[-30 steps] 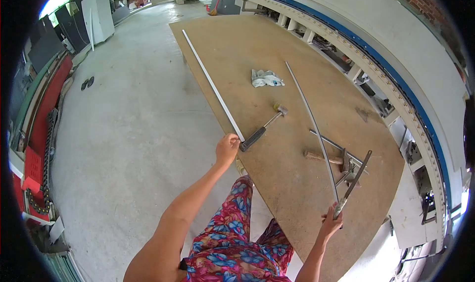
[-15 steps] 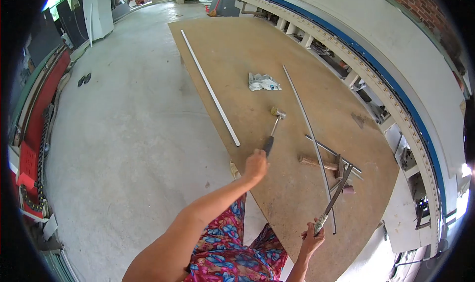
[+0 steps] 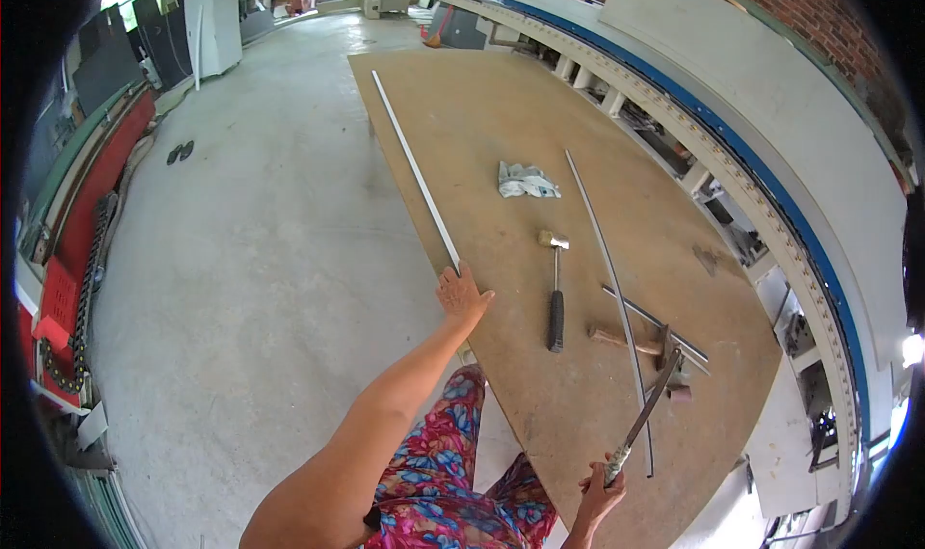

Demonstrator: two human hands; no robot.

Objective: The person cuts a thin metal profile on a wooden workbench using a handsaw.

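Note:
My left hand (image 3: 464,295) lies over the near end of a long thin white strip (image 3: 416,171), its thumb apart and its fingers stretched over the strip. That end is hidden beneath it. To its right rests a hammer (image 3: 556,298) with a yellowish head and black grip. My right hand (image 3: 601,496), near the table's front edge, is closed round the wrapped handle of a long narrow dark blade (image 3: 653,400). The blade points up and away, its tip overlapping a wooden-handled hammer (image 3: 621,339). A thin metal strip (image 3: 602,245) runs beside it.
Everything lies on a large brown tabletop (image 3: 443,86). A crumpled white plastic bag (image 3: 526,181) sits near its middle. Short metal bars (image 3: 655,320) cross under the thin strip. A long machine with a blue rail (image 3: 713,120) borders the right side; concrete floor (image 3: 260,260) lies left.
My left hand has set the black-gripped hammer down on the table and moved left onto the white strip's near end. My right hand still holds the blade. The view has shifted slightly.

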